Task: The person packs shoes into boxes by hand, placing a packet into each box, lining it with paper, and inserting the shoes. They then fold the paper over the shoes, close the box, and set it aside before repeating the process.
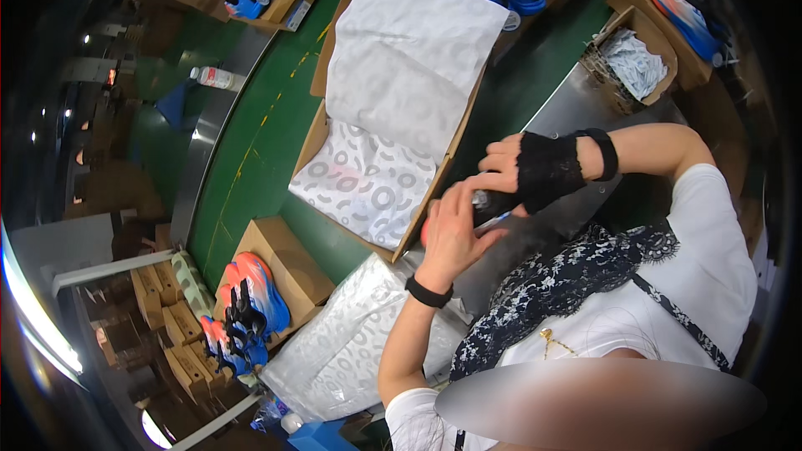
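Held a dark shoe (493, 205) between both hands, just beside the right-hand wall of an open cardboard box (314, 135) and between that box and the body. Had the bare left hand (451, 234) over the near end, fingers together and bent, thumb spread wide, with a coral patch showing just past the fingers. Had the right hand (535, 171), in a black glove (558, 174) with bare fingers, bent over the other end, fingers reaching toward those of the left. Saw both hands partly closed on the shoe; could not tell how firmly, with palms and most of the shoe hidden.

Seemed to call for a steady hold with one hand and light fingertip work with the other. Looked better to bear on the firm sole than to squeeze the soft upper, so as not to crease it. Called also for keeping elbows and wristband (428, 292) away from the thin patterned paper (376, 184), spread in the box and over its far end, likely quick to tear. Seemed wise to work low, close to the metal table (568, 108), in case of a slip.
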Demonstrator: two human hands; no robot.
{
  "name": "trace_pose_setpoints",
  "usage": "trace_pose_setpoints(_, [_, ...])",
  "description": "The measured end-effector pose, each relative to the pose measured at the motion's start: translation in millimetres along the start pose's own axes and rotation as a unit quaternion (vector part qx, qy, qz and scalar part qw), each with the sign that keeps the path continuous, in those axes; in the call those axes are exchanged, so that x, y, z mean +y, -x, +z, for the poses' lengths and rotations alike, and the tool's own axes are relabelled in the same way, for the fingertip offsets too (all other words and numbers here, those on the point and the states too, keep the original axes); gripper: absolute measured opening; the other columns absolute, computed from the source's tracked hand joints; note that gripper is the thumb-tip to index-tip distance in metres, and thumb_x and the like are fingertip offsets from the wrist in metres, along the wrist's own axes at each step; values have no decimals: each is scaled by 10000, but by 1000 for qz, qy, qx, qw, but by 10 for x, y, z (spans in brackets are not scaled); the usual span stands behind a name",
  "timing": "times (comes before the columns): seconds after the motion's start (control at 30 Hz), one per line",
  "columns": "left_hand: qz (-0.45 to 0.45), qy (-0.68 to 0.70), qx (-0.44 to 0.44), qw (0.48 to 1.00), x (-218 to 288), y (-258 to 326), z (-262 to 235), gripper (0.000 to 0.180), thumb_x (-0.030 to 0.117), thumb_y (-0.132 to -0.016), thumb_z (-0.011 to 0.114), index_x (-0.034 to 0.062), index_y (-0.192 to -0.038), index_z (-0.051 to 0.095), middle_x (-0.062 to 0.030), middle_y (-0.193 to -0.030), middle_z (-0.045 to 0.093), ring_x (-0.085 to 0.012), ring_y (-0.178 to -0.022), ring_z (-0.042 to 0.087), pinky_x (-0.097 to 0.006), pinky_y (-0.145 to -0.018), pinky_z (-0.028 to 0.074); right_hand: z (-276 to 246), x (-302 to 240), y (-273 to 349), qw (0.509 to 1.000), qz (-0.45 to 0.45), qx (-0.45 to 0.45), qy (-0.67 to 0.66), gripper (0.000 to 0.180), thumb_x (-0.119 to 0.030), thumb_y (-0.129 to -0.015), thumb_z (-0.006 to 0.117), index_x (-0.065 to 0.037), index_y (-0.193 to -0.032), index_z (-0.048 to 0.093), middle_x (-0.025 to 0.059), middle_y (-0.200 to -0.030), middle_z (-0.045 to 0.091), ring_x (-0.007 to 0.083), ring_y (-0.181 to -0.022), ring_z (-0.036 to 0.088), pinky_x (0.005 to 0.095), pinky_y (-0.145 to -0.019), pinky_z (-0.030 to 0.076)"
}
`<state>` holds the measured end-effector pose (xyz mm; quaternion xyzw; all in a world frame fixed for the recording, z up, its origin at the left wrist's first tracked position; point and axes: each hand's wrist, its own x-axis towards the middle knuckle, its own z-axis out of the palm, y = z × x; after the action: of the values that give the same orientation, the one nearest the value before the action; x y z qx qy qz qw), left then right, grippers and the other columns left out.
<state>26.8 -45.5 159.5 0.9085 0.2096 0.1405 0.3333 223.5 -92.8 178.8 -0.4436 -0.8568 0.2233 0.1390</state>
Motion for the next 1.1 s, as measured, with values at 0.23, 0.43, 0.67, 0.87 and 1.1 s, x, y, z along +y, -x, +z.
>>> trace_pose_setpoints(0.23, [-269, 288, 334, 856, -494, 432, -386, 394, 182, -774, 585, -36, -1067, 437, -101, -1014, 523, -168, -913, 515, -284, -786, 416, -362, 20, -570, 917, -118, 381, 6, 355, -240, -657, 663, -51, -934, 549, 106, -876, 557, 243, -614, 508, 304, -566, 440])
trace_pose_setpoints(0.43, [-304, 620, 350, 633, -1416, -51, -386, 414, 349, -862, 468, -2, -1081, 457, -75, -1018, 529, -172, -905, 529, -309, -783, 441, 524, 391, -327, 928, 217, 6, -304, 385, -308, -704, 654, -47, -969, 555, 55, -778, 569, 161, -628, 534, 274, -543, 435])
trace_pose_setpoints(0.67, [-486, 580, 65, 650, -1795, -245, -143, 443, 312, -881, 399, -26, -1158, 328, -238, -1137, 403, -401, -1005, 470, -492, -828, 423, 662, 534, -718, 642, 435, 253, -578, 366, -279, -685, 675, -56, -950, 556, 5, -746, 536, 75, -535, 447, 199, -450, 346])
trace_pose_setpoints(0.87, [-304, 507, 438, 677, -1385, 429, -412, 414, 303, -888, 389, -56, -1093, 410, -200, -1021, 517, -277, -934, 529, -392, -790, 443, 729, 475, -765, 896, 187, 393, -91, 496, -23, -639, 556, -31, -1122, 442, 145, -1012, 452, 249, -894, 514, 309, -720, 451])
trace_pose_setpoints(1.1, [-366, 248, 454, 774, -1582, 749, 79, 482, 365, -900, 339, -73, -1073, 440, -171, -996, 545, -220, -900, 504, -309, -783, 390, 1153, 505, -806, 953, 82, 160, 242, 491, -71, -717, 463, -140, -1202, 425, 177, -1029, 455, 269, -828, 541, 310, -611, 486])
